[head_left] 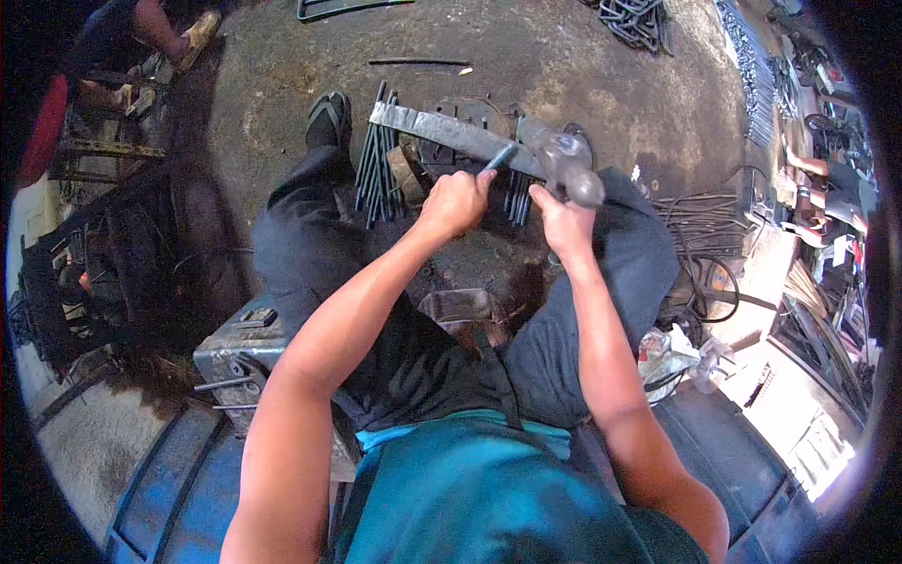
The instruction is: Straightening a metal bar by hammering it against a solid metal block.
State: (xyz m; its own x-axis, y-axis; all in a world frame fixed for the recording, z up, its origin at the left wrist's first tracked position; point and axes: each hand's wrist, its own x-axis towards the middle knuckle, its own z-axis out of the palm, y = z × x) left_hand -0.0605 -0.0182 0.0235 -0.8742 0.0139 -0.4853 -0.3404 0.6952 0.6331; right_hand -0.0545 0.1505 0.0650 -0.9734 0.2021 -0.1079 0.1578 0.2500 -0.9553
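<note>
My left hand [458, 202] is closed round a short metal rod [502, 157], whose free end points up and to the right over a long, flat grey steel bar [451, 132]. My right hand [567, 224] is closed on a hammer [569, 165]; its head is smeared by motion and hides the bar's right end. Most of the hammer's handle is hidden. Several dark rods [372, 174] stand leaning together at the bar's left end, with more short rods [518, 199] between my two hands.
A single dark rod [418, 61] lies on the floor ahead. Bent metal pieces [634, 21] are heaped at the far right, and long thin rods [700, 221] lie beyond my right knee. A metal box [240, 343] stands by my left thigh. Another person's foot [198, 39] shows at the upper left.
</note>
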